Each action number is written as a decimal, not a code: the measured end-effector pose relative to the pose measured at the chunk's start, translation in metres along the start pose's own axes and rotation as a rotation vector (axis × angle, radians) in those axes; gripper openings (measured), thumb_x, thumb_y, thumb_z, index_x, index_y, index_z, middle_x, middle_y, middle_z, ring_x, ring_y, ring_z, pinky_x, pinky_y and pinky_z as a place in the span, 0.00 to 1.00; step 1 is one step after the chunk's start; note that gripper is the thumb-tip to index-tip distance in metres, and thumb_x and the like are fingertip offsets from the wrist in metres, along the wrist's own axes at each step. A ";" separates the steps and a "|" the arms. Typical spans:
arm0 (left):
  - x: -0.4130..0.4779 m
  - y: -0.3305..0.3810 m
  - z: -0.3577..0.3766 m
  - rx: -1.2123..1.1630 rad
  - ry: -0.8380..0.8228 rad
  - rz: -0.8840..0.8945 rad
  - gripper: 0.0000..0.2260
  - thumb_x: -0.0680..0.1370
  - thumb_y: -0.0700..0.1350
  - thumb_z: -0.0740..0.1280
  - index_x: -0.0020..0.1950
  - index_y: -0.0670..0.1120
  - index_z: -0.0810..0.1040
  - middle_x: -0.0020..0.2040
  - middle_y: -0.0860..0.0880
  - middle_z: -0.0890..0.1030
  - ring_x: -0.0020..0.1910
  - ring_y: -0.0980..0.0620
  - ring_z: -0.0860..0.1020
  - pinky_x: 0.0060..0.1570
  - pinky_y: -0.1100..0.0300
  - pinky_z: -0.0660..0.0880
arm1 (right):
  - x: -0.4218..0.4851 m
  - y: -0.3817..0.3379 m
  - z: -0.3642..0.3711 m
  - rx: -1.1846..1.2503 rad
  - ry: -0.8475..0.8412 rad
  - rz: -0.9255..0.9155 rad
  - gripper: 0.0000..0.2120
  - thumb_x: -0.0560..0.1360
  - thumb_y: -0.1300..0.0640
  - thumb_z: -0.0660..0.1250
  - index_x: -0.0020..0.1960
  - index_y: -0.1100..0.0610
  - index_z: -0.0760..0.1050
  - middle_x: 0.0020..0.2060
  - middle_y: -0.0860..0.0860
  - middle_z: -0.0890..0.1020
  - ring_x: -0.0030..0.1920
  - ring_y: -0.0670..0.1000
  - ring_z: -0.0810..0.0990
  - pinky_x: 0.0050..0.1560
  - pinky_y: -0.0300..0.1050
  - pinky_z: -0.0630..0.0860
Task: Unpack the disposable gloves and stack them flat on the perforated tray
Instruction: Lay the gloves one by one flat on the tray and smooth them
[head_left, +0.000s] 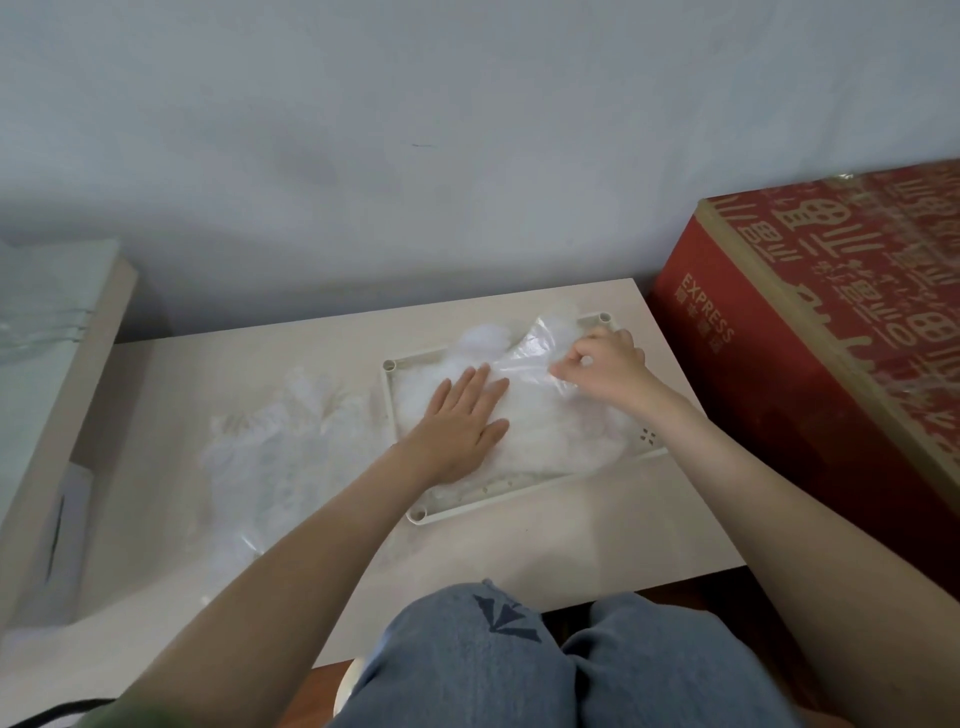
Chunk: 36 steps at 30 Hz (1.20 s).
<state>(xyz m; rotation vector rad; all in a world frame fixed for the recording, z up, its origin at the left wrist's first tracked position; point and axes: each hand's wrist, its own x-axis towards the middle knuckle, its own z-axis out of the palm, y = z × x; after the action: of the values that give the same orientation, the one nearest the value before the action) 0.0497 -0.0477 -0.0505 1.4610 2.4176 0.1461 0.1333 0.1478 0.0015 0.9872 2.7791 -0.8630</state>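
A white perforated tray (524, 496) lies on the right half of the low table, with a stack of clear disposable gloves (550, 421) on it. My left hand (460, 421) lies flat with straight fingers, pressing on the left part of the stack. My right hand (605, 364) pinches the top glove near the tray's far right corner, thumb and forefinger closed on the thin film. A loose heap of crumpled clear gloves (275, 452) lies on the table left of the tray.
A large red cardboard box (810, 332) stands right against the table's right edge. A pale cabinet with plastic on top (47, 332) is at the left. The wall rises just behind the beige table (597, 545). My knees in jeans (493, 665) are at the front edge.
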 end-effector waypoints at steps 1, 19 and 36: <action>0.000 -0.001 0.004 0.019 -0.020 -0.025 0.25 0.84 0.54 0.44 0.79 0.50 0.41 0.78 0.47 0.37 0.77 0.50 0.36 0.74 0.53 0.35 | -0.001 0.000 -0.002 0.029 -0.003 0.000 0.10 0.75 0.48 0.67 0.40 0.55 0.77 0.61 0.49 0.72 0.68 0.55 0.61 0.59 0.46 0.56; 0.003 0.010 -0.006 0.071 0.104 -0.250 0.50 0.71 0.71 0.61 0.78 0.48 0.35 0.74 0.44 0.27 0.74 0.43 0.30 0.72 0.40 0.35 | -0.031 -0.002 -0.012 0.055 0.010 -0.270 0.10 0.71 0.50 0.72 0.47 0.55 0.77 0.44 0.48 0.78 0.47 0.49 0.74 0.52 0.46 0.70; 0.001 0.016 -0.001 0.101 0.093 -0.233 0.38 0.77 0.64 0.56 0.79 0.46 0.44 0.75 0.42 0.28 0.75 0.43 0.30 0.72 0.43 0.33 | -0.044 0.020 0.000 -0.293 -0.138 -0.351 0.05 0.77 0.51 0.66 0.46 0.48 0.81 0.70 0.46 0.67 0.71 0.50 0.56 0.63 0.39 0.46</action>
<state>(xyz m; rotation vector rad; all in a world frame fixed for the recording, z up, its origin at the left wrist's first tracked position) 0.0621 -0.0394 -0.0455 1.2234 2.6839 0.0401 0.1805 0.1358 0.0022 0.3876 2.8862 -0.5029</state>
